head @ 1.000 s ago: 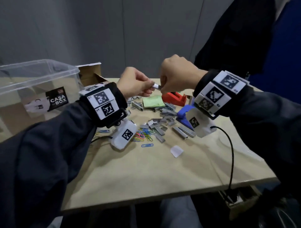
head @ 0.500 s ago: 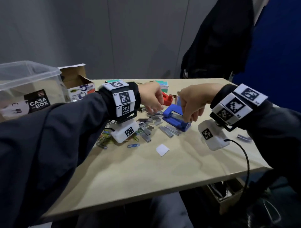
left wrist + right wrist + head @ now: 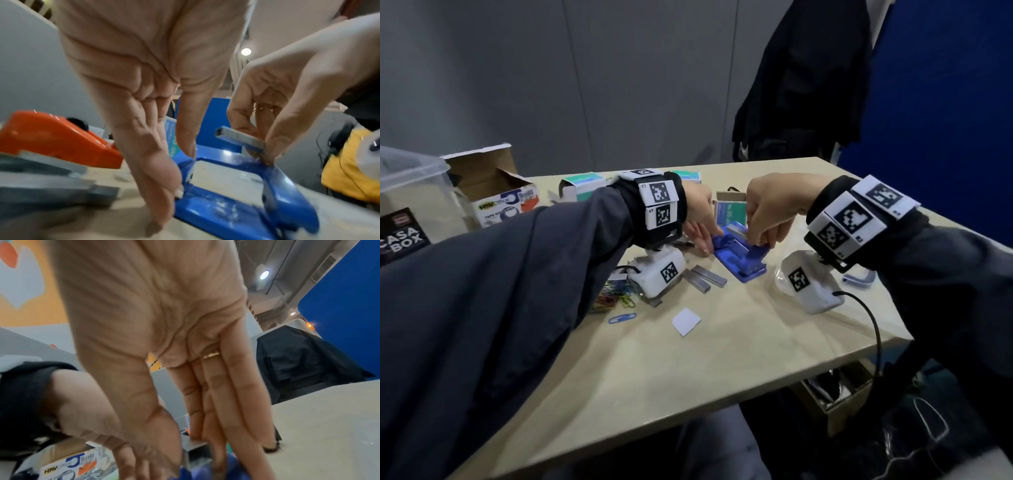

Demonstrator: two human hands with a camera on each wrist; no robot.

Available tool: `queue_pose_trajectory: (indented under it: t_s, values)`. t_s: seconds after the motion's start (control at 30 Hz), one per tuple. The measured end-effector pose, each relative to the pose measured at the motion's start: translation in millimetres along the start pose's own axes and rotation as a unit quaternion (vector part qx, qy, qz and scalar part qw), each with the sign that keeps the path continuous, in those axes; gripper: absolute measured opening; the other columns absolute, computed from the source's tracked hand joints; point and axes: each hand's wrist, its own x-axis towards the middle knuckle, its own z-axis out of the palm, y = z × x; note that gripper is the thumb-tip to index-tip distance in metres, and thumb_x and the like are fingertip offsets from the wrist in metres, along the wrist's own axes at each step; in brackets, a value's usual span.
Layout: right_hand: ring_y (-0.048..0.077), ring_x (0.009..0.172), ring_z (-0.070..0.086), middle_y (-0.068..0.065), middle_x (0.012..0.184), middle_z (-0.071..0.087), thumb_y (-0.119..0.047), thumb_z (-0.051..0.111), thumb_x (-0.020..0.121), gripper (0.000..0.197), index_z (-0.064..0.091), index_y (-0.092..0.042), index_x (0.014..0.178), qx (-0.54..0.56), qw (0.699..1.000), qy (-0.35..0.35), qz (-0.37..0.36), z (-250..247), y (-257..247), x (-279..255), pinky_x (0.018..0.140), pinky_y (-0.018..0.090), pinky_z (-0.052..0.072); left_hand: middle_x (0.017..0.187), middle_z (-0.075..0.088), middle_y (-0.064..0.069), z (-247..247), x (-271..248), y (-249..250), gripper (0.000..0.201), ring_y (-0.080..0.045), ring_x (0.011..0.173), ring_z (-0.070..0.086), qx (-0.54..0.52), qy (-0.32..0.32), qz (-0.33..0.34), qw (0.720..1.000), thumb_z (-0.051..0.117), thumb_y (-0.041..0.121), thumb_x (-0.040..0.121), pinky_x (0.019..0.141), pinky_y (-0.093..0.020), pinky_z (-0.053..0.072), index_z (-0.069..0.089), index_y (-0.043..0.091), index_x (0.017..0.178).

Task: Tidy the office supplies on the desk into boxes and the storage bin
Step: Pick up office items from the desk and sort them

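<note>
The right hand (image 3: 292, 91) pinches a staple strip (image 3: 239, 138) between thumb and fingers, just above the blue punch (image 3: 236, 199), likely to lift it clear. The left hand (image 3: 156, 91), fingers straight, presses the punch's near edge so that it stays still on the desk (image 3: 688, 370).

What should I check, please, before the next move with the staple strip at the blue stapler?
1. Right hand has a grip on the staple strip: ok, thumb and fingers pinch it.
2. Left hand steadies the blue stapler: ok, straight fingertips touch its edge.
3. Stapler base lies flat on the desk: ok.
4. Strip sits in the stapler's channel: cannot tell, fingers and blur hide it.
5. Loose staples beside the stapler put away: not ok, they lie on the desk.
6. Cardboard box open to receive things: ok.
</note>
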Motion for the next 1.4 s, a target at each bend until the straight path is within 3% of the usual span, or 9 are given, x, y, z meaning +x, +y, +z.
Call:
queue_pose_trajectory:
  t_s: [0.1,0.2,0.4,0.5,0.63,0.9,1.07,1.17,1.4]
  values:
    - [0.018,0.062,0.069,0.001,0.059,0.07,-0.011,0.073,0.074,0.007,0.072,-0.005,0.074,-0.051,0.997,0.059,0.001,-0.5,-2.0,-1.9,0.063,0.029,0.059,0.095,0.07,-0.023,0.1,2.0,1.0,0.012,-0.029,0.082,0.069,-0.005,-0.002,0.024,1.0,0.061,0.001,0.091,0.07,-0.032,0.06,0.06,-0.01,0.089]
    - [0.015,0.056,0.051,-0.002,0.062,0.057,-0.021,0.073,0.073,0.015,0.06,-0.016,0.068,-0.142,0.98,0.141,-0.016,2.1,-5.3,-3.8,0.05,0.023,0.036,0.08,0.072,-0.011,-7.8,-4.4,-6.0,0.013,-0.018,0.07,0.069,0.11,0.033,0.05,0.992,0.074,0.005,0.082,0.056,-0.025,0.056,0.064,0.0,0.088]
    - [0.017,0.066,0.056,-0.002,0.069,0.063,-0.021,0.076,0.072,0.017,0.075,-0.011,0.085,-0.122,0.985,0.09,-0.085,16.3,-21.2,4.3,0.053,0.022,0.039,0.081,0.075,-0.008,-17.1,-35.0,-17.4,0.026,-0.011,0.069,0.07,0.207,-0.064,0.03,0.976,0.085,0.016,0.071,0.06,-0.021,0.054,0.074,0.002,0.09]
    - [0.017,0.071,0.058,-0.003,0.067,0.063,-0.02,0.075,0.076,0.014,0.075,-0.011,0.086,-0.127,0.986,0.069,-0.087,18.9,-22.3,11.1,0.051,0.022,0.038,0.078,0.074,-0.007,-12.3,-38.4,-22.9,0.029,-0.014,0.072,0.069,0.207,-0.054,0.036,0.976,0.086,0.015,0.069,0.062,-0.022,0.056,0.074,0.003,0.093]
    - [0.02,0.08,0.067,0.003,0.082,0.074,-0.022,0.077,0.076,0.015,0.077,-0.011,0.086,-0.143,0.986,0.038,-0.077,22.2,-9.8,17.9,0.063,0.025,0.047,0.079,0.075,-0.006,-8.5,-38.6,-32.5,0.033,-0.017,0.078,0.07,0.203,-0.049,0.042,0.977,0.087,0.017,0.066,0.062,-0.023,0.055,0.075,0.007,0.095]
    - [0.021,0.075,0.065,0.004,0.082,0.073,-0.024,0.082,0.074,0.018,0.078,-0.011,0.085,-0.122,0.986,0.09,-0.064,24.4,11.3,26.2,0.07,0.032,0.054,0.083,0.075,-0.009,-4.9,-39.7,-36.8,0.036,-0.018,0.078,0.072,0.181,-0.055,0.054,0.98,0.087,0.016,0.068,0.061,-0.023,0.055,0.073,0.005,0.099]
    - [-0.003,0.056,0.06,-0.012,0.063,0.068,-0.028,0.081,0.074,0.012,0.078,-0.016,0.078,-0.101,0.991,0.04,-0.076,25.9,-10.9,26.7,0.056,0.021,0.044,0.083,0.075,-0.008,-3.5,-39.1,-34.6,0.033,-0.018,0.077,0.071,0.171,-0.062,0.053,0.982,0.084,0.011,0.071,0.057,-0.02,0.053,0.072,0.0,0.099]
    - [-0.001,0.064,0.066,-0.012,0.063,0.07,-0.028,0.083,0.073,0.014,0.077,-0.016,0.078,-0.112,0.992,0.006,-0.056,31.0,-20.2,30.4,0.062,0.021,0.048,0.084,0.074,-0.008,-3.8,-38.6,-32.5,0.033,-0.017,0.079,0.07,0.175,-0.062,0.053,0.981,0.083,0.012,0.072,0.059,-0.02,0.054,0.072,0.0,0.101]
    - [0.004,0.07,0.066,-0.011,0.068,0.071,-0.036,0.084,0.07,0.021,0.073,-0.018,0.071,-0.115,0.993,0.009,-0.034,33.0,-26.1,30.8,0.053,0.02,0.041,0.076,0.073,-0.002,-4.9,-38.9,-41.1,0.03,-0.012,0.069,0.068,0.169,-0.062,0.066,0.981,0.082,0.009,0.074,0.058,-0.019,0.054,0.072,0.002,0.101]
